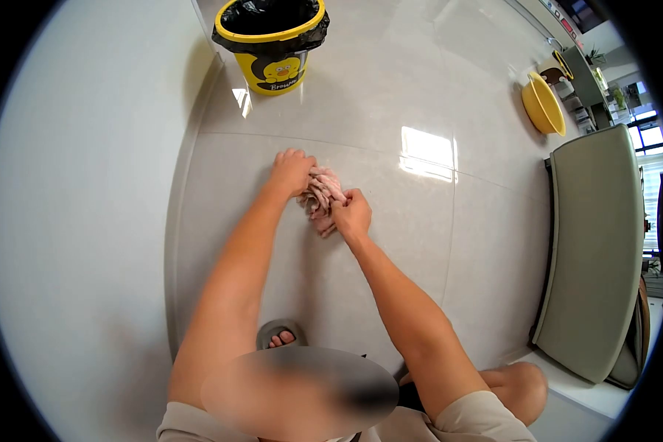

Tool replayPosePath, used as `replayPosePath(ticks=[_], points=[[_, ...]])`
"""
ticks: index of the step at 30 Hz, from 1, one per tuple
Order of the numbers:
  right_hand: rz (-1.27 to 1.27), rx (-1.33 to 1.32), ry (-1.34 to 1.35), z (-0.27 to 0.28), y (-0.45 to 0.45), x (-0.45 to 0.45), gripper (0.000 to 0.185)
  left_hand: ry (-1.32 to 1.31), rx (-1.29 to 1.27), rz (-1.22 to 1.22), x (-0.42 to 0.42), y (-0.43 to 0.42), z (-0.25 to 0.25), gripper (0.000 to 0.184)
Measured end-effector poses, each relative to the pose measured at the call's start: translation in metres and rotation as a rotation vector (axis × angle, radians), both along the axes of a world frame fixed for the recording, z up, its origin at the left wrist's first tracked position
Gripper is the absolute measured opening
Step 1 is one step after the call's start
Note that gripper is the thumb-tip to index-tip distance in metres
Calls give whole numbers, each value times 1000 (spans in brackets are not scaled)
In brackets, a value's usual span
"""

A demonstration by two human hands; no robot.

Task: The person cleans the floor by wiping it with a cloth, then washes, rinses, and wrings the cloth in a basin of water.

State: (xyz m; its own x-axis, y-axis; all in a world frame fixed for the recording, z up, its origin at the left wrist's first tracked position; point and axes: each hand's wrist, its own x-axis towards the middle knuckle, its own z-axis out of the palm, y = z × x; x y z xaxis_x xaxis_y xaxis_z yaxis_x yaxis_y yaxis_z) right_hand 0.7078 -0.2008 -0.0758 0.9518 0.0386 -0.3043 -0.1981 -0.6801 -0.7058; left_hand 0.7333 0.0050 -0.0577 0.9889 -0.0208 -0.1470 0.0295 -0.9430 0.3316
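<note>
A crumpled pink cloth is bunched up between my two hands, low over the grey tiled floor. My left hand grips its upper left side, with the fingers curled and partly turned away. On the right side of the cloth, my right hand pinches an edge between thumb and fingers. Whether the cloth rests on the floor or hangs just above it, I cannot tell.
A yellow bin with a black liner stands ahead by the white wall. A yellow basin leans at the far right. Nearer on the right is a grey-green padded seat. My sandalled foot is below.
</note>
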Motion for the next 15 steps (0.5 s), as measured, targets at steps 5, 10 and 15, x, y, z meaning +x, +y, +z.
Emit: replayPosePath(ticks=[5,10,15], points=[[146,194,-431,34,-5,-25,21,-188,-282,23,-34,30,23,31],[720,196,-751,19,-20,-68,27,-195,-189,-151,-108,61,19,30],[689,111,-668,24,-21,-105,27,-213,-327,-21,-159,41,1,27]])
